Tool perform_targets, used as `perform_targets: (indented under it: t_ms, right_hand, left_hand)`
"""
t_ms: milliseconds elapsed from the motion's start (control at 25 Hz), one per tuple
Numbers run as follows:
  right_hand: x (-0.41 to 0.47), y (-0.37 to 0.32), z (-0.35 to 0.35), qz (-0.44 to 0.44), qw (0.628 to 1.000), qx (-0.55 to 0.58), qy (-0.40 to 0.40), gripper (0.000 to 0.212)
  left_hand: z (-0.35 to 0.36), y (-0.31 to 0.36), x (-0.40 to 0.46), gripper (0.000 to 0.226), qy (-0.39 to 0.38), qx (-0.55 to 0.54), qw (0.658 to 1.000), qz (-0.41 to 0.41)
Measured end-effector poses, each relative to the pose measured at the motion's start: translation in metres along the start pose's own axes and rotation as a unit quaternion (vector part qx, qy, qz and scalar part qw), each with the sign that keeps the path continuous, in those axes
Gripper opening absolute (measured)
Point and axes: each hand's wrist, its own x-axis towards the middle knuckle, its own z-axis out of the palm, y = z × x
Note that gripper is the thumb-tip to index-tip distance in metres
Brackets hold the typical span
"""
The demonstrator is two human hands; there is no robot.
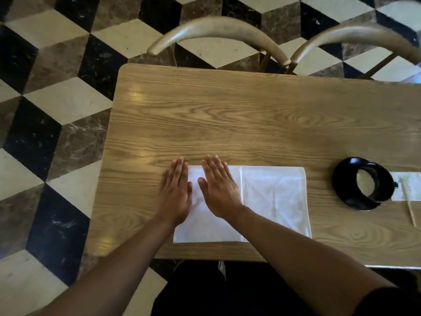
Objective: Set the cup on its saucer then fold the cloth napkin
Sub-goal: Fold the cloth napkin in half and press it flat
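Observation:
A white cloth napkin point(273, 197) lies flat near the front edge of the wooden table point(227, 115), folded over with a doubled layer on its right part. My left hand point(175, 195) presses flat on the napkin's left edge, fingers extended. My right hand point(217, 190) lies flat beside it on the napkin's left half. Neither hand holds anything. To the right, a black cup point(373, 182) with a pale inside stands on a black saucer point(344, 192).
Another white napkin point(407, 187) lies at the table's right edge, beside the saucer. Two curved wooden chair backs point(218, 28) point(355, 36) stand beyond the table's far edge. Checkered marble floor point(57, 99) lies to the left.

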Motion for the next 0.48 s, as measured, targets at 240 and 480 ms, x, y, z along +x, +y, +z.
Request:
perform_targets:
  t_ms: [240,480]
  right_hand:
    - [0.027,-0.011,0.033,-0.021,0.999,0.037,0.006,0.052]
    - [0.024,-0.009,0.047,-0.028,0.998,-0.044,0.033,0.056]
  left_hand:
    - [0.013,-0.020,0.014,0.072,-0.007,0.083,0.996,0.041]
    - [0.019,-0.021,0.014,0.070,0.009,0.121,0.992,0.036]
